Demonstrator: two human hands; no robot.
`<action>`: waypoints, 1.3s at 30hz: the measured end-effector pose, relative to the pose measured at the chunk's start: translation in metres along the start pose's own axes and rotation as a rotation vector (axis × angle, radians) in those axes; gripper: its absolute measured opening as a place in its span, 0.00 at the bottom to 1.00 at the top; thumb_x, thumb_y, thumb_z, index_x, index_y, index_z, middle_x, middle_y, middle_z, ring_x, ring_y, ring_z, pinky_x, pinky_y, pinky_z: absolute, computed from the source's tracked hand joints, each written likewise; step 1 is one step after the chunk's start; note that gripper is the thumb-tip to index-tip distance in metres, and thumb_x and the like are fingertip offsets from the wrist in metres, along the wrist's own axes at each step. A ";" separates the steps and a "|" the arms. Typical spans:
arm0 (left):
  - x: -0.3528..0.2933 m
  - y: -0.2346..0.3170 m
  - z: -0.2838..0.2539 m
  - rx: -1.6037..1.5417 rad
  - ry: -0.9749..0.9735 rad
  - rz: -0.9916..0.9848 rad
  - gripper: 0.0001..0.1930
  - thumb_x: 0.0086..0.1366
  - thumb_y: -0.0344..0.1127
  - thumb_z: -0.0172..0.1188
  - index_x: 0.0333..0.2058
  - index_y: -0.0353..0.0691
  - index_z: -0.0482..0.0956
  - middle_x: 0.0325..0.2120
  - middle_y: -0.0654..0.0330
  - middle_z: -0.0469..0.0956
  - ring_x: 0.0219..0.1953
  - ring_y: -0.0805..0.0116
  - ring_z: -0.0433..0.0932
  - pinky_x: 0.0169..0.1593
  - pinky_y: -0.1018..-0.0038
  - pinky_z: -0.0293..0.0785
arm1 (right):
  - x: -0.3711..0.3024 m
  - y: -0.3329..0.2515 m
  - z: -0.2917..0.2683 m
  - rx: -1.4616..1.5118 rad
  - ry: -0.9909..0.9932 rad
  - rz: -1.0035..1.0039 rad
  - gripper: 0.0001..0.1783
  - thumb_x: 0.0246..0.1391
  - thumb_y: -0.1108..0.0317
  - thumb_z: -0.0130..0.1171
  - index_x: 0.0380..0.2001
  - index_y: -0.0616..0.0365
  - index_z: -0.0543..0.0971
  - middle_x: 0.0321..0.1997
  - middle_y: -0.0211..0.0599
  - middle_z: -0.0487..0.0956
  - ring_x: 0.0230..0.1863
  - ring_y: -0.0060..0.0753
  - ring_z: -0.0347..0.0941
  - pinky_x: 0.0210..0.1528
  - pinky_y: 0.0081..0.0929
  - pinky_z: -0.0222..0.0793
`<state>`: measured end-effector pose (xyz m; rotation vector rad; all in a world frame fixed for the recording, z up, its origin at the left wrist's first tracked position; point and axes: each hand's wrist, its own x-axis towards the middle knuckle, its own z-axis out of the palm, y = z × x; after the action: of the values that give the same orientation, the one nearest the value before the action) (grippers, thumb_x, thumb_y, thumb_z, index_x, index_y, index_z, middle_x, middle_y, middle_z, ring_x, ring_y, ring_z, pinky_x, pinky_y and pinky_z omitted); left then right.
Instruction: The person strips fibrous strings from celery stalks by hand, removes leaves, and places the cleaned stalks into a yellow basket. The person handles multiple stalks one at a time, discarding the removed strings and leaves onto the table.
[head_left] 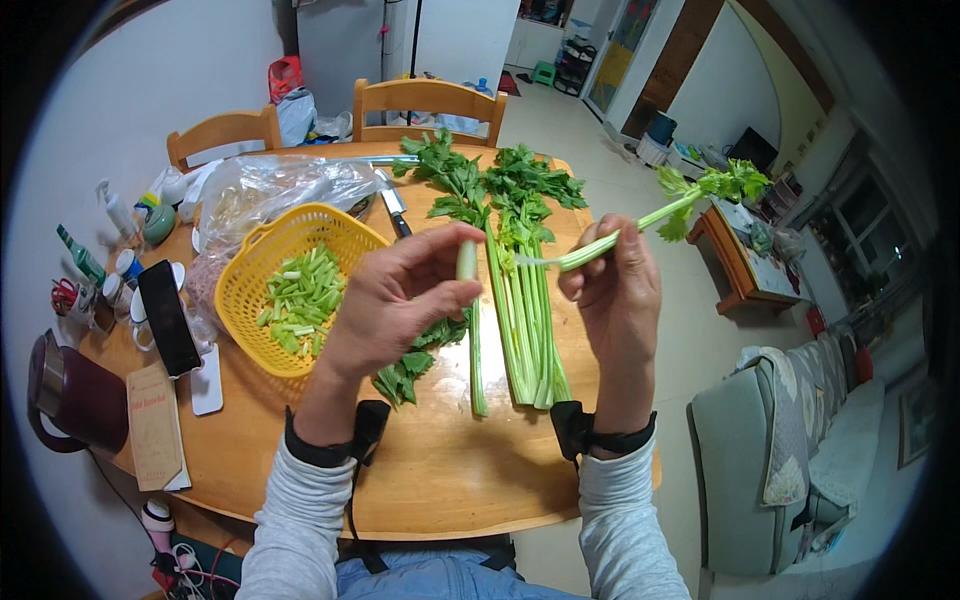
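Observation:
A short pale-green piece of celery (pixel 466 262) is pinched between the thumb and fingers of my left hand (pixel 390 300). My right hand (pixel 622 290) grips a leafy celery stalk (pixel 655 215), its bare end toward the left hand and its leaves up to the right. A thin pale strand spans part of the gap between the two. Below lies a bunch of celery stalks (pixel 522 340), leaves at the far end, with a single stalk (pixel 477 370) beside it. Cut celery pieces (pixel 305 290) fill the bottom of a yellow plastic basket (pixel 240 325) left of my left hand.
Behind the basket are a knife (pixel 393 200) and a clear plastic bag (pixel 290 185). Torn celery leaves (pixel 402 378) lie under my left hand. Along the table's left side stand a phone (pixel 168 318), a dark kettle (pixel 80 390) and bottles. Wooden chairs (pixel 430 97) flank the far edge.

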<state>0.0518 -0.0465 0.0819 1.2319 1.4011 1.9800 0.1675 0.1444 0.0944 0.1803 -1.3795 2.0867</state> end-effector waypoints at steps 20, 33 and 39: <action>-0.004 0.015 0.010 0.767 -0.076 0.442 0.11 0.61 0.31 0.61 0.42 0.35 0.78 0.30 0.57 0.79 0.31 0.63 0.77 0.37 0.74 0.74 | -0.020 0.008 0.026 -0.171 0.011 0.091 0.17 0.67 0.56 0.46 0.37 0.60 0.70 0.21 0.32 0.71 0.20 0.22 0.70 0.21 0.16 0.65; -0.054 0.030 0.095 -0.549 -0.367 -0.209 0.11 0.67 0.37 0.57 0.38 0.33 0.79 0.29 0.65 0.78 0.28 0.82 0.71 0.34 0.84 0.68 | -0.154 -0.109 0.049 -1.349 -0.283 -0.140 0.23 0.54 0.73 0.60 0.53 0.66 0.70 0.44 0.46 0.77 0.43 0.44 0.77 0.48 0.32 0.73; -0.091 0.034 0.138 -0.426 -0.378 -0.262 0.11 0.67 0.35 0.57 0.39 0.32 0.79 0.28 0.67 0.77 0.29 0.83 0.71 0.35 0.84 0.69 | -0.212 -0.086 0.041 -0.438 0.074 0.058 0.12 0.60 0.71 0.56 0.45 0.65 0.73 0.39 0.39 0.78 0.41 0.31 0.78 0.42 0.26 0.74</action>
<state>0.2200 -0.0549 0.0879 1.0868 0.8508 1.6450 0.3755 0.0417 0.0879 -0.1193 -1.7704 1.7623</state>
